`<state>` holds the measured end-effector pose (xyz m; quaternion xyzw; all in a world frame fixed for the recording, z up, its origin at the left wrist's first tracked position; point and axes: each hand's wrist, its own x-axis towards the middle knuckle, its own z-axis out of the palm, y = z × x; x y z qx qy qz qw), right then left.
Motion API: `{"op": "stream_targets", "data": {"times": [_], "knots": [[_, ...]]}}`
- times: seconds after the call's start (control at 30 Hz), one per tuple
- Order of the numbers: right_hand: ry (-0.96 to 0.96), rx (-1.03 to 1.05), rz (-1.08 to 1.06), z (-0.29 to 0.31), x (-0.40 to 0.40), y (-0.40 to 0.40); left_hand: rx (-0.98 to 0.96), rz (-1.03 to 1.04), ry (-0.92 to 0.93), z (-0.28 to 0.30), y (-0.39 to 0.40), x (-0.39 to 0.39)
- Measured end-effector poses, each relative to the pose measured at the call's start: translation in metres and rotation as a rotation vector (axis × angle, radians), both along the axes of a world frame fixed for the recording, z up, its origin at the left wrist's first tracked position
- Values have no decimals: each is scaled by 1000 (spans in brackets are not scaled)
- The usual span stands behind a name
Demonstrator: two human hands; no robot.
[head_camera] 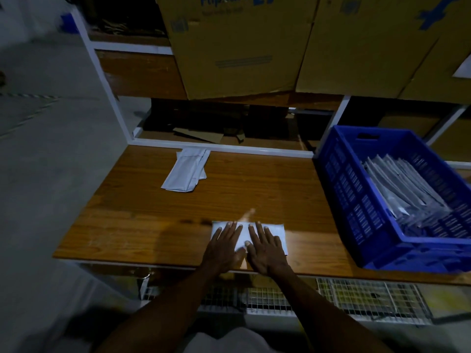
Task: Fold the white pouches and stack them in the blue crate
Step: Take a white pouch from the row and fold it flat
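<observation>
Both grips, left (224, 247) and right (267, 248), flat, fingers straight, pressing pouch (276, 231) onto counter (254, 189). Judged light, limp, slippery; best pinched at edges.

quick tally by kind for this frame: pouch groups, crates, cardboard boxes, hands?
Pouch under the hands: 1
Loose pouch pile at the table's far edge: 1 pile, sheet count unclear
Row of pouches in the crate: 1 row, too many to count
Blue crate: 1
Cardboard boxes: at least 2
Hands, left hand and right hand, flat on the pouch: 2
Total: 8
</observation>
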<state>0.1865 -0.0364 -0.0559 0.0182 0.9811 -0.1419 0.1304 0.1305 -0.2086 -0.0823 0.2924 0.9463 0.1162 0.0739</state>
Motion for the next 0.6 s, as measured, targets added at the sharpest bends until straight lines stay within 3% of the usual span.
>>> {"op": "stream_targets", "data": {"times": [0.6], "knots": [[72,-22,-50,-18,1,2,-11,118,92,-19,9,7]]}}
